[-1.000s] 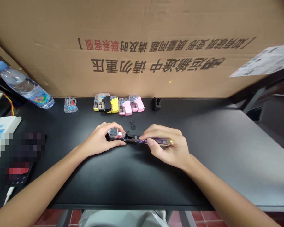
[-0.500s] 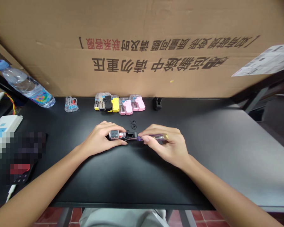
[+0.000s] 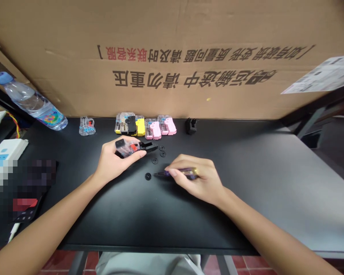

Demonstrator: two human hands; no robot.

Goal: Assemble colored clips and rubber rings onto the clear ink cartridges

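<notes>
By the left hand (image 3: 111,162), a clear plastic device (image 3: 129,149) with a black end is gripped; by the right hand (image 3: 200,177), a screwdriver (image 3: 190,173) is held, its tip seemingly just short of a black disc (image 3: 148,176) on the dark surface (image 3: 160,217), where three black rings (image 3: 163,154) are scattered nearby.

1. I see a black table (image 3: 172,214) across the lower frame.
2. On it, at left, I make out a bottle (image 3: 36,103) and clear part (image 3: 87,126).
3. Mid-frame: coloured cases (image 3: 153,129), three rings (image 3: 163,152), one black disc (image 3: 148,176).
</notes>
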